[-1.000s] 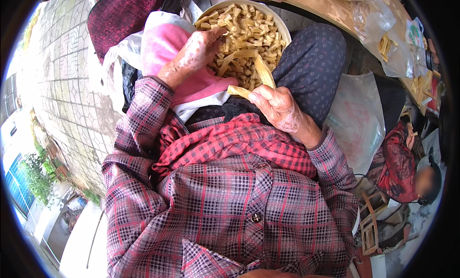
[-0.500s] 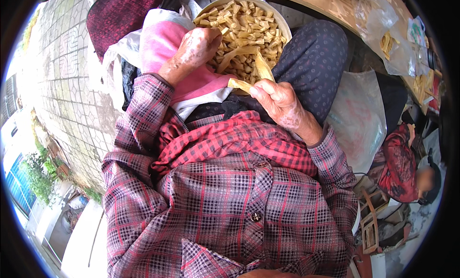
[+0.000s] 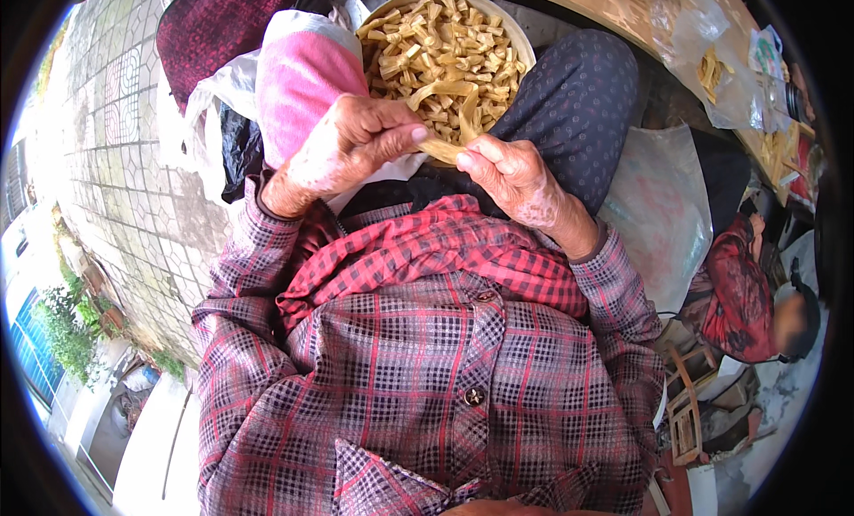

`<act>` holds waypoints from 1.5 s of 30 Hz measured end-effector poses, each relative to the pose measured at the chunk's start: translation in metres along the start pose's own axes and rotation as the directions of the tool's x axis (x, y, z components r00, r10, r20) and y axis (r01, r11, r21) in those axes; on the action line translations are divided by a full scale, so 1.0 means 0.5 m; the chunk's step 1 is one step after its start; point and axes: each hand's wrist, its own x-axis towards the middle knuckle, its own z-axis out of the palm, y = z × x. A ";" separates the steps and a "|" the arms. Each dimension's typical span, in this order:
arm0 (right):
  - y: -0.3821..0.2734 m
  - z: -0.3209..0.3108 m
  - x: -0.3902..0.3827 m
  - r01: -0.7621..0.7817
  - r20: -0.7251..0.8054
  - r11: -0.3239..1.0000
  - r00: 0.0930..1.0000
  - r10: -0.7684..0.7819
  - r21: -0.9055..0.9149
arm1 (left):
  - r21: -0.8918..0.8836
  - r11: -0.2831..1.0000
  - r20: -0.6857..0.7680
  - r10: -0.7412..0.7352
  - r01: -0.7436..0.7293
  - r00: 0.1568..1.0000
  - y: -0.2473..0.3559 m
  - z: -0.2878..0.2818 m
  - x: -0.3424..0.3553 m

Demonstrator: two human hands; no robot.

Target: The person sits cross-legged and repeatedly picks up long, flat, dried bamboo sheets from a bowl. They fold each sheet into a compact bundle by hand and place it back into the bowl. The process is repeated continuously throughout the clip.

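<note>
A flat, yellowish-tan strip is stretched between my two hands above my lap. My left hand pinches one end between thumb and fingers. Thumb and forefinger of my right hand close on the strip a short way to the right. From there a loose length loops up and over toward the far side, in front of a round pale tub. The tub is heaped with small knotted pieces of the same tan colour. It stands just beyond my hands, between my knees.
A pink cloth covers my left knee. At the right, a wooden board bears clear plastic bags and more tan strips. Another person in red is at the far right, near a small wooden stool.
My left hand has come down and right from the tub's edge and now grips the strip's end. My right hand stays nearly in place, still pinching the strip.
</note>
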 end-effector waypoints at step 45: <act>-0.160 0.066 0.235 0.559 -0.170 0.811 0.794 -0.583 -0.172 | -0.917 -0.093 -0.400 0.229 -0.389 0.887 0.131 -0.110 -0.066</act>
